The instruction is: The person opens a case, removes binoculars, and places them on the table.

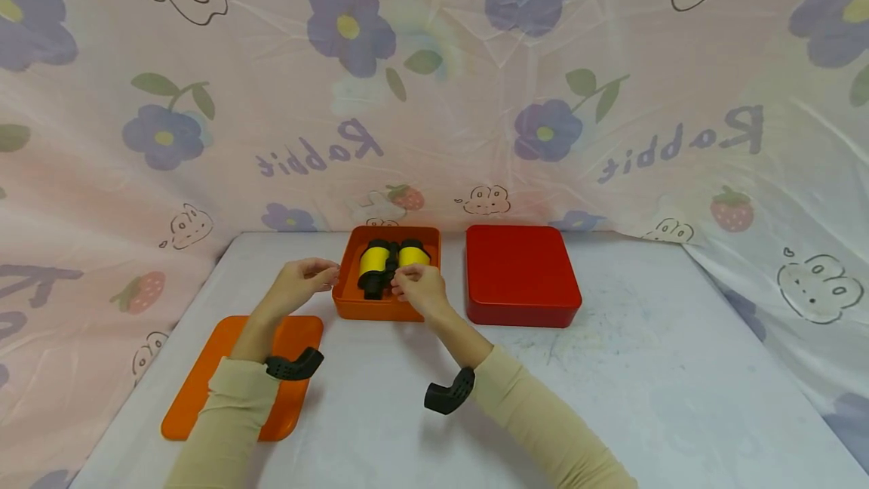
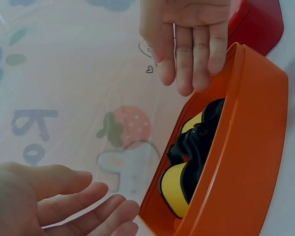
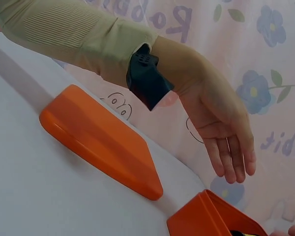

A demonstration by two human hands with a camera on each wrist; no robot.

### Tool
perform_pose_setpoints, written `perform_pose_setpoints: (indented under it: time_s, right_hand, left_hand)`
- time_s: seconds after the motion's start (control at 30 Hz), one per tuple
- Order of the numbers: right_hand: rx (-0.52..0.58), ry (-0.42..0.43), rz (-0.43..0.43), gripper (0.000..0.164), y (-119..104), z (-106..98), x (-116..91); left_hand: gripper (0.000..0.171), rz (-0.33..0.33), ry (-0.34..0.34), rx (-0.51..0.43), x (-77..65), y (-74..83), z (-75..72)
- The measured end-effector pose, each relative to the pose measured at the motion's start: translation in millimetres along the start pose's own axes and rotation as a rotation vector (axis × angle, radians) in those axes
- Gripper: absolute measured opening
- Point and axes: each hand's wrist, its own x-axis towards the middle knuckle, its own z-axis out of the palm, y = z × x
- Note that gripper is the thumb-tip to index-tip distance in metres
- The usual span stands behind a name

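Observation:
Black-and-yellow binoculars (image 1: 375,261) lie inside an open orange box (image 1: 380,311) at the back of the table. My left hand (image 1: 299,285) hovers by the box's left rim, its fingers loosely bent and holding nothing. Over the box's right part, my right hand (image 1: 422,289) hangs with relaxed fingers and overlaps the binoculars in the head view. In the left wrist view, the right hand (image 2: 189,44) is above the rim, apart from the binoculars (image 2: 179,182). The right wrist view shows the left hand (image 3: 219,118) with fingers pointing down, nothing in them.
An orange lid (image 1: 204,368) lies flat at the front left, under the left forearm. A closed red box (image 1: 519,266) stands right of the orange box. Behind them hangs a printed curtain (image 1: 434,96). Each wrist wears a black camera mount (image 1: 451,392).

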Motion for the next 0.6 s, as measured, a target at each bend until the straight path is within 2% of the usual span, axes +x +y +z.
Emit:
perform_pose_setpoints:
  time_s: [0.23, 0.4, 0.6]
  right_hand:
    - [-0.047, 0.052, 0.035, 0.029, 3, -8, 9]
    - [-0.096, 0.112, 0.054, 0.032, 5, -11, 15]
    - [-0.048, 0.155, 0.096, 0.035, 9, -12, 21]
  left_hand:
    - [0.045, -0.037, 0.018, -0.005, 13.5, -0.7, 7.7]
    - [0.042, -0.058, 0.047, -0.044, 24.1, 0.5, 15.0]
    - [0.04, -0.098, 0.058, -0.109, 37.7, -1.8, 26.6]
